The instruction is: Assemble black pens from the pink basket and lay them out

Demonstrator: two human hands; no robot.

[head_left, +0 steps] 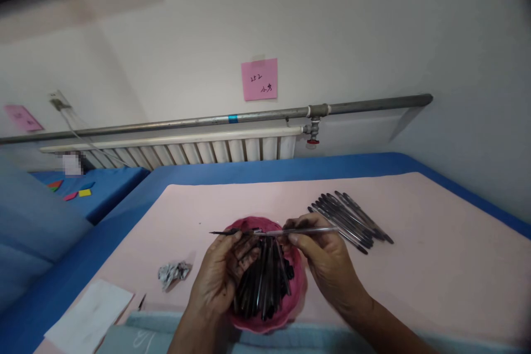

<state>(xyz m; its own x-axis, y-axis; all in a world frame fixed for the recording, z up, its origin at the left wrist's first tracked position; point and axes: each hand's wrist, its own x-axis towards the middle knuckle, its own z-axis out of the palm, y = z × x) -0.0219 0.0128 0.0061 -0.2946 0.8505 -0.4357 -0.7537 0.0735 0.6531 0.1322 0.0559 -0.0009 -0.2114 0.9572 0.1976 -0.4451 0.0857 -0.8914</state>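
Above a pink basket my left hand pinches a thin, dark pen refill, its pointed end sticking out to the left. My right hand grips a clear pen barrel between thumb and fingers. Refill and barrel lie nearly in one line, level; whether they join is hard to make out between the hands. Dark stains mark the fingers. Under the hands, the basket holds many dark pen parts. To the right of my right hand lies a row of black pens.
Pink sheeting covers the blue-edged table. On the left lie crumpled paper, a white sheet and a small dark pointed piece. Light-blue cloth runs along the near edge. A radiator stands behind.
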